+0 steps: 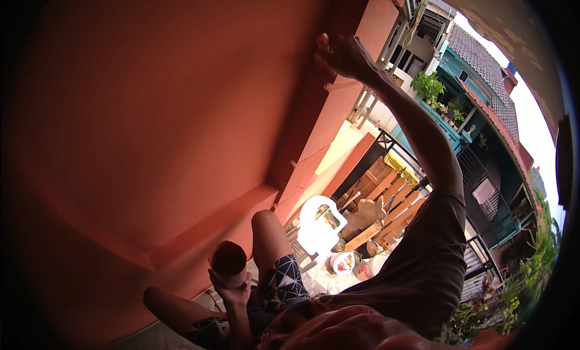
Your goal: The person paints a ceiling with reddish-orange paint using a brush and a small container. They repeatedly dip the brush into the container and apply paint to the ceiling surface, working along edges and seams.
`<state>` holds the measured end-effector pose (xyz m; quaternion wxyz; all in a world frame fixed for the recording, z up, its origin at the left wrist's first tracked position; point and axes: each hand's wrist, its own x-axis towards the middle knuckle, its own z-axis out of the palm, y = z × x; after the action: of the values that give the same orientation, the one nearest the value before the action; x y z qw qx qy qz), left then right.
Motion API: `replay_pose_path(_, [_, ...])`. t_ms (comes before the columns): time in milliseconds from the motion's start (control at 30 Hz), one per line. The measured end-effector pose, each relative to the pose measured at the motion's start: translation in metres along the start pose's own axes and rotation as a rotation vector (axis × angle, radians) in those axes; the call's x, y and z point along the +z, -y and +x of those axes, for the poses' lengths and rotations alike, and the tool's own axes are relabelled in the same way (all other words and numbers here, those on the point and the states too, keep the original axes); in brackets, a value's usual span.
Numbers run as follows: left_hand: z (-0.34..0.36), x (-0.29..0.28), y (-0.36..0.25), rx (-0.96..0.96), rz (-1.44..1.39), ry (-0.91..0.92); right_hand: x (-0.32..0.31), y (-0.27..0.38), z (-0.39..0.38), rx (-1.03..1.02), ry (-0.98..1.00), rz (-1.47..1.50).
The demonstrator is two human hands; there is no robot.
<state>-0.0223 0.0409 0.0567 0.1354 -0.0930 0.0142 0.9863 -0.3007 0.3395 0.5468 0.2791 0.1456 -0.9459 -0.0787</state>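
My left hand is wrapped around a round cup-like container, held low near my knees. Its mouth faces up and its inside looks dark reddish brown. High at the upper middle, my right hand is raised against the dark inner edge of an orange-red wall. Its fingers are curled together. Whatever they hold, if anything, is lost in shadow. The right arm reaches up from the lower right.
Below on the right stand a white plastic chair, wooden planks and several buckets, including a white one. Narrow ledges jut from the wall's outer side. A turquoise house and green plants lie beyond.
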Motion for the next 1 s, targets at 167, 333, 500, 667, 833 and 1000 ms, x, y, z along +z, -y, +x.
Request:
replay_pose_path(167, [0.007, -0.011, 0.003, -0.013, -0.016, 0.045, -0.117, -0.054, 0.036, 0.187, -0.520, -0.079])
replay_pose_path(333, [-0.027, -0.012, -0.001, 0.054, -0.072, -0.068, -0.065, 0.001, 0.080, -0.450, -0.746, -0.402])
replay_pose_path(500, [0.004, -0.004, 0.003, 0.005, -0.006, -0.012, -0.006, -0.020, -0.009, -0.618, -0.292, -0.769])
replay_pose_path(667, [0.006, -0.019, 0.006, 0.075, 0.015, -0.061, -0.028, 0.036, -0.006, -0.232, 0.209, -0.270])
replay_pose_path(833, [0.003, -0.003, 0.001, -0.028, 0.024, 0.022, -0.106, -0.062, 0.045, 0.049, -0.372, -0.215])
replay_pose_path(1000, [0.004, -0.005, 0.003, -0.001, 0.025, -0.027, -0.150, -0.031, 0.052, -0.069, -0.786, -0.182])
